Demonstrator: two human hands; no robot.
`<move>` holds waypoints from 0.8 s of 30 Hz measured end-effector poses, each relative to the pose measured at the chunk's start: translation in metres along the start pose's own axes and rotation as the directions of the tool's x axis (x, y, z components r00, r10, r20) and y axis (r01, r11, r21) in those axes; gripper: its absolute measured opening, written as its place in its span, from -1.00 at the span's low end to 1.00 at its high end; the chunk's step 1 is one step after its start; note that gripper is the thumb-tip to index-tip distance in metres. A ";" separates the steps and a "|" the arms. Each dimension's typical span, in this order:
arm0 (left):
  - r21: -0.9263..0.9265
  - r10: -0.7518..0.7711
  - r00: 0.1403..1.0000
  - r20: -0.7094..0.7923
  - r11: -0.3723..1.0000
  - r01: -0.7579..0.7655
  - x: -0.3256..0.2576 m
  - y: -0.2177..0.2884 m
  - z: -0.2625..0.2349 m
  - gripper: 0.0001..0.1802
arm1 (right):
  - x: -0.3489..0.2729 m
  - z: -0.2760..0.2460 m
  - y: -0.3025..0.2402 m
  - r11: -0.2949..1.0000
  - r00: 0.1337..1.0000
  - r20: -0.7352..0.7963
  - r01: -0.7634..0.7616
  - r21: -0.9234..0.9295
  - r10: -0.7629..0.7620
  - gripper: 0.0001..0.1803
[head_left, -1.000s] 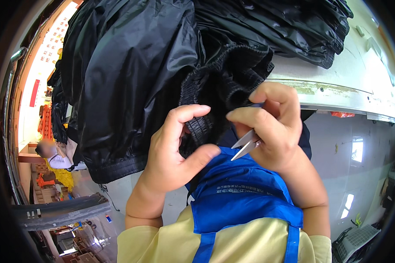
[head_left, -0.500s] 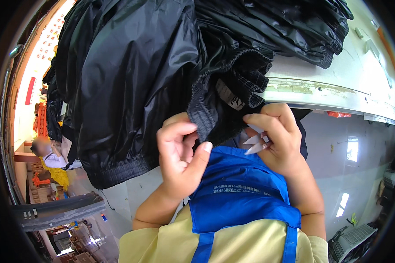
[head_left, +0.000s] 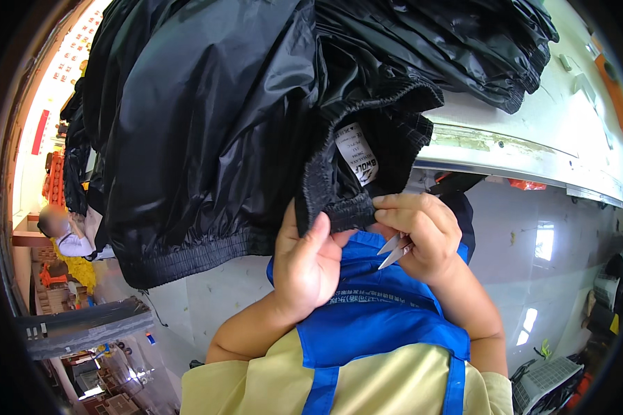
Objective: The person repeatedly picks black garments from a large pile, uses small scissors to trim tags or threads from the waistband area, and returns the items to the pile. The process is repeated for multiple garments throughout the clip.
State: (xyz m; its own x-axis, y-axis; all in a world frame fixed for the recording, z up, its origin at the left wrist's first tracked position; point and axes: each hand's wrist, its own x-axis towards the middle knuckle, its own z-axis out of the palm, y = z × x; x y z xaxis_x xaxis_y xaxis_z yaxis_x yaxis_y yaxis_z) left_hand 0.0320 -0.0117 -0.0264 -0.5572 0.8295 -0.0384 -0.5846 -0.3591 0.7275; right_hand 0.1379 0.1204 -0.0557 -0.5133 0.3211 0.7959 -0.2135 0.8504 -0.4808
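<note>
A shiny black garment (head_left: 208,145) with a gathered elastic waistband (head_left: 351,213) hangs over the table edge towards me. My left hand (head_left: 310,266) is closed on the near left side of the waistband, thumb on top and the other fingers behind the cloth. My right hand (head_left: 426,235) pinches the band's right part between thumb and forefinger. Tucked in that same hand are small thread snips (head_left: 393,253), their two pointed blades apart and pointing left. Inside the opening a white label (head_left: 357,153) faces up.
More black garments (head_left: 457,45) lie heaped at the far right on the white table (head_left: 533,131). A person (head_left: 73,238) sits at the far left near yellow cloth (head_left: 81,271). A grey padded bar (head_left: 86,328) is at lower left, a plastic crate (head_left: 547,384) at lower right.
The waistband has been pulled wider and its front edge turned, so the label shows more fully. My left hand has moved right and closed on the band; my right hand came slightly lower.
</note>
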 end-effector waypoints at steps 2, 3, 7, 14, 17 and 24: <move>0.005 0.039 0.999 0.020 0.999 -0.039 0.003 0.005 -0.005 -0.59 | 0.008 -0.011 -0.013 0.935 0.954 0.135 -0.289 0.203 0.266 -0.73; 0.012 0.037 0.999 0.016 0.999 -0.037 0.004 0.007 -0.005 -0.59 | 0.013 -0.017 -0.019 0.857 0.899 0.217 -0.430 0.283 0.379 -0.74; 0.050 0.023 0.998 0.054 0.998 -0.025 0.005 0.013 -0.004 -0.59 | 0.030 -0.019 -0.027 0.933 0.952 0.069 -0.306 0.188 0.298 -0.74; 0.062 -0.039 0.999 0.033 0.997 0.037 0.005 0.026 0.003 -0.58 | 0.036 -0.027 -0.025 0.860 0.906 0.106 -0.423 0.285 0.410 -0.63; 0.031 -0.072 0.995 0.070 0.997 0.070 0.005 0.030 -0.007 -0.58 | 0.034 -0.030 -0.016 0.953 0.942 0.171 -0.300 0.048 0.288 -0.59; 0.092 -0.073 0.995 0.073 0.994 0.066 0.007 0.036 -0.007 -0.60 | 0.039 -0.028 -0.010 0.954 0.946 0.187 -0.286 0.090 0.266 -0.62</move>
State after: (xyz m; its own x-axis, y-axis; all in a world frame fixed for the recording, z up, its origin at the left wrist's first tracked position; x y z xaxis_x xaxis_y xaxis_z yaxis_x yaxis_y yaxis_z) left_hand 0.0032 -0.0217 -0.0055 -0.4684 0.8825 -0.0414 -0.5633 -0.2623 0.7835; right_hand 0.1430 0.1358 -0.0100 -0.6975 0.4521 0.5560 -0.1316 0.6818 -0.7196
